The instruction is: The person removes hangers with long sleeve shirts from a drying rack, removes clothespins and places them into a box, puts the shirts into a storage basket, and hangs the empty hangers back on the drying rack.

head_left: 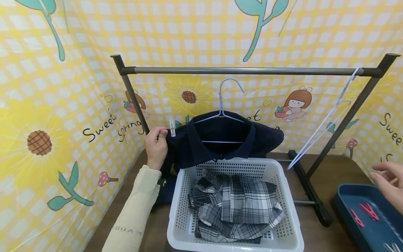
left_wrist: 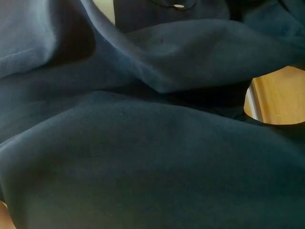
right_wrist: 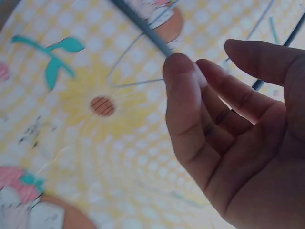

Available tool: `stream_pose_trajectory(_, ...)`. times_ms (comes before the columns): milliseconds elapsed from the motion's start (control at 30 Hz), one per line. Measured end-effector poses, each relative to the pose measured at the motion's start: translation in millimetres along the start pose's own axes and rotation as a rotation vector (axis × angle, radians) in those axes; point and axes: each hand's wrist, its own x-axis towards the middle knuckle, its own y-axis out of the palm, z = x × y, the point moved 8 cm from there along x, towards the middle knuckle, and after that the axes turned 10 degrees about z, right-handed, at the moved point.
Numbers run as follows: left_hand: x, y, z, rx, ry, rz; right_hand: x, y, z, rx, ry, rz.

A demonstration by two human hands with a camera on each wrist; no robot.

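My left hand [head_left: 156, 145] grips the left shoulder of a navy collared shirt [head_left: 195, 148], its thumb on top of the cloth. A white clothespin [head_left: 172, 127] stands upright on that shoulder, beside the thumb. Inside the shirt's collar is a light-coloured wire hanger [head_left: 221, 101], its hook below the rack's bar in the head view. Dark cloth [left_wrist: 143, 152] fills most of the left wrist view. At the right edge, my right hand [head_left: 388, 183] is raised over a blue tray [head_left: 344, 196], its fingers loosely bent and holding nothing; the right wrist view shows the same hand [right_wrist: 238, 124].
A dark metal rack [head_left: 245, 71] spans the table. Another wire hanger [head_left: 324, 122] hangs at its right end. In front stands a white basket [head_left: 288, 196] with plaid clothing [head_left: 245, 199] in it. Pink clothespins [head_left: 368, 211] lie in the blue tray.
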Motion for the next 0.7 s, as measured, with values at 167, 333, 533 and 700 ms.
stream_pose_trajectory(167,0.4,-0.8,-1.0,0.001,-0.005,0.004,20,0,42,0.032,-0.078,0.106)
stream_pose_trajectory(333,2.5,-1.0,-3.6,0.023,0.004,-0.006,36,-9,104,-0.075,-0.164,0.134)
stream_pose_trajectory(533,3.4,-2.1,-6.9,0.031,0.009,-0.011,50,-14,179,-0.042,-0.452,0.054)
stream_pose_trajectory(700,3.0,-1.6,-10.0,0.027,0.02,-0.005,57,-1,223,0.081,-0.632,0.066)
